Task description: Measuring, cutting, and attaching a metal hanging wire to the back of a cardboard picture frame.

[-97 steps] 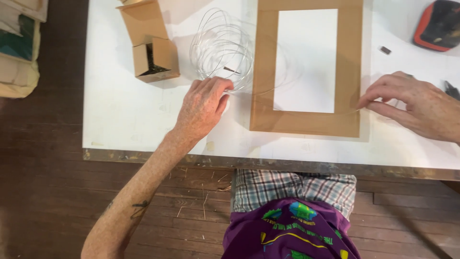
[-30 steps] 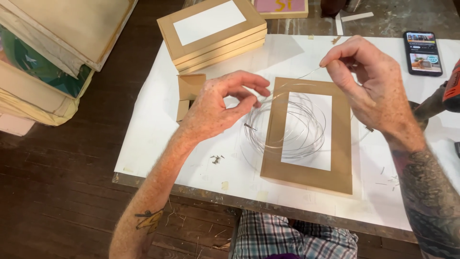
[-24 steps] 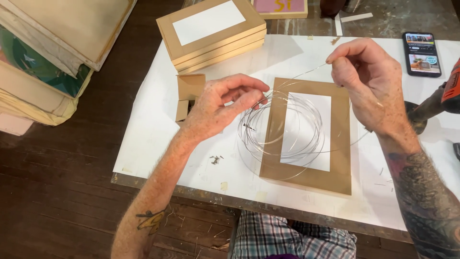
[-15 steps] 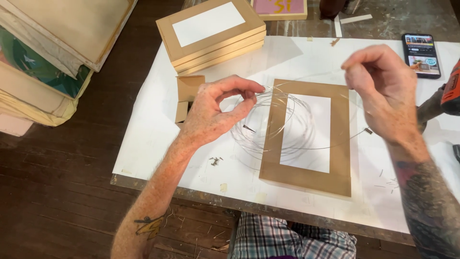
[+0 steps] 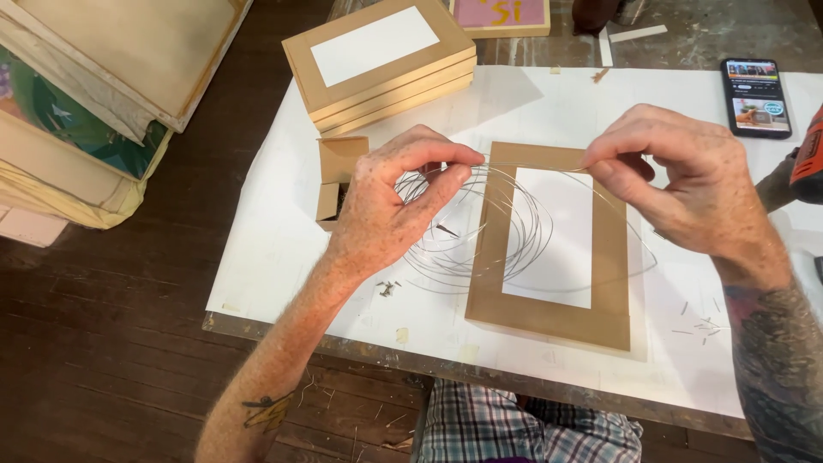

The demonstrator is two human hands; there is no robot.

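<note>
A loose coil of thin silver wire (image 5: 480, 231) hangs over the left side of a brown picture frame (image 5: 549, 313) that lies back-up on white paper. My left hand (image 5: 386, 206) pinches the wire between thumb and forefinger above the coil. My right hand (image 5: 677, 184) pinches the same strand at the frame's top edge, so a short length runs taut between the two hands. A small open cardboard box (image 5: 336, 176) sits just behind my left hand.
A stack of brown-backed frames (image 5: 381, 64) lies at the back of the white paper sheet (image 5: 274, 249). A phone (image 5: 754, 96) rests at the far right, with a red power tool (image 5: 806, 159) beside it. Wrapped canvases (image 5: 103, 94) are stacked at the left. Small metal bits (image 5: 387, 288) lie near the coil.
The view shifted from an earlier close look at the frame. Over the last second my right hand pulled the wire end out to the right, then came back down to the frame's top edge.
</note>
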